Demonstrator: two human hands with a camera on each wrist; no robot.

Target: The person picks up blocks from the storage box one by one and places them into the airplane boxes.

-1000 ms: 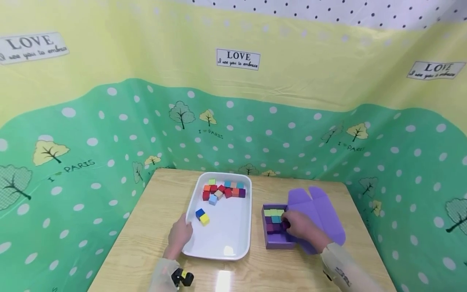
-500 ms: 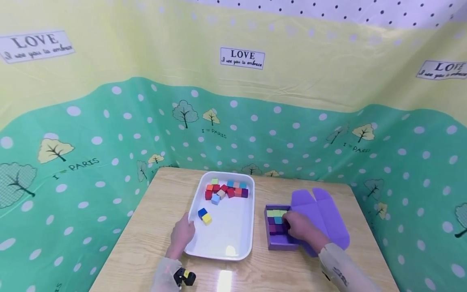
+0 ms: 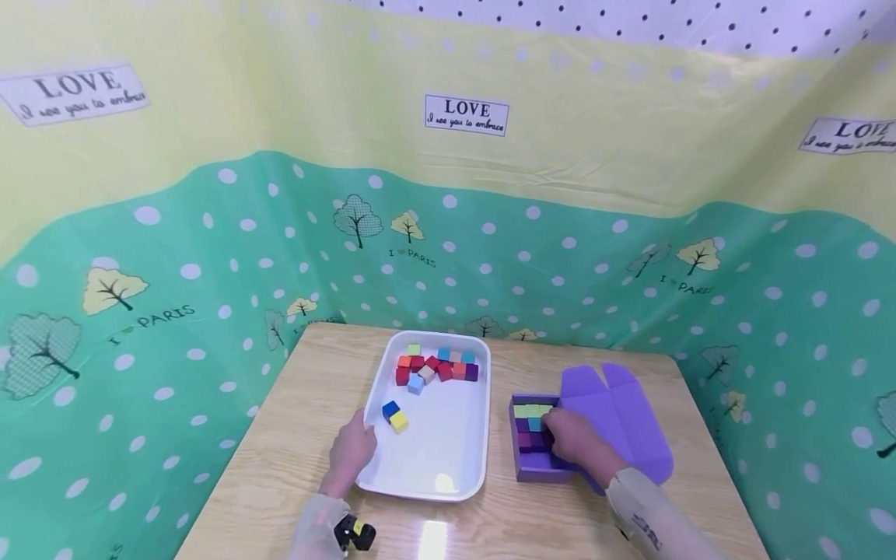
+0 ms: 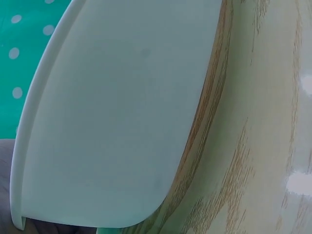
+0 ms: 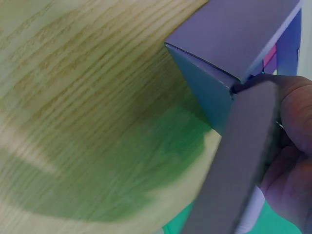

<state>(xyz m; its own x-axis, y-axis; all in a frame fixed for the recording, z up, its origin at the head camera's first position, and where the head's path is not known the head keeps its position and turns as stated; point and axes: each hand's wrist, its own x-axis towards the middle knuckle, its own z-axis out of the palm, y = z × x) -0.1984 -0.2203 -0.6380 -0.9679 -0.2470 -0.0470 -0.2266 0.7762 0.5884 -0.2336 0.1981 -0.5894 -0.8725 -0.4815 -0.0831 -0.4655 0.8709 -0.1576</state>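
Note:
In the head view, my left hand (image 3: pixel 352 449) grips the left rim of a white tray (image 3: pixel 428 493). The tray's side wall (image 4: pixel 112 117) fills much of the left wrist view, where little of the hand shows. My right hand (image 3: pixel 575 435) reaches into an open purple box (image 3: pixel 542 474), with curled fingers at its right wall. They pinch a dark purple cube, now mostly hidden under them. Beside the fingers are rows of cubes: light green cubes (image 3: pixel 532 410), a teal cube (image 3: pixel 535 425) and dark purple cubes (image 3: pixel 537 442). In the right wrist view, the hand (image 5: pixel 295 141) reaches past the box's edge.
Inside the tray, red cubes (image 3: pixel 444 372) and other colours cluster at the far end. A blue cube (image 3: pixel 390 409) and a yellow cube (image 3: pixel 399 422) lie near its left side. The purple lid (image 3: pixel 616 424) spreads right of the box on the wooden table (image 3: pixel 280 435).
The right hand has pressed slightly lower into the box, and the dark purple cube at its fingertips has gone from sight. The left hand stays on the tray. The head view has shifted slightly.

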